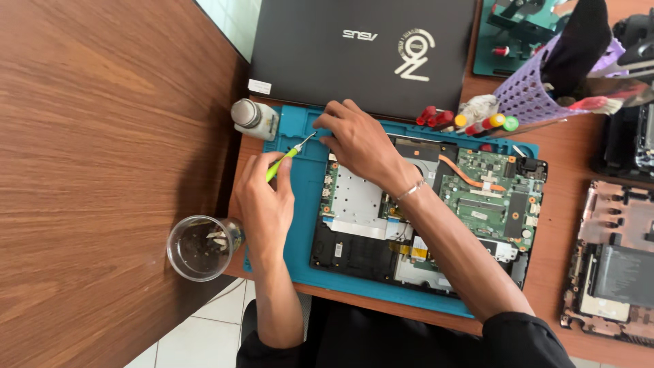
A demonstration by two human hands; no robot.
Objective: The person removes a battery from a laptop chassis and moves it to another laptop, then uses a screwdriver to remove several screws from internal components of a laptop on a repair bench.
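Left hand closed around green-handled tweezers, tips over blue repair mat. Right hand pinching something tiny at the mat's tray, beside opened laptop on table. Light, stiff, slippery tweezers; likely best gripped mid-handle. Fragile exposed boards.

An electronics repair workshop: opened laptop on blue repair mat, screwdrivers alongside.

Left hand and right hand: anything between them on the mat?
Head view: only the metal tip of the green-handled tool held by the left hand, reaching toward the right hand. Beneath it is bare blue mat.
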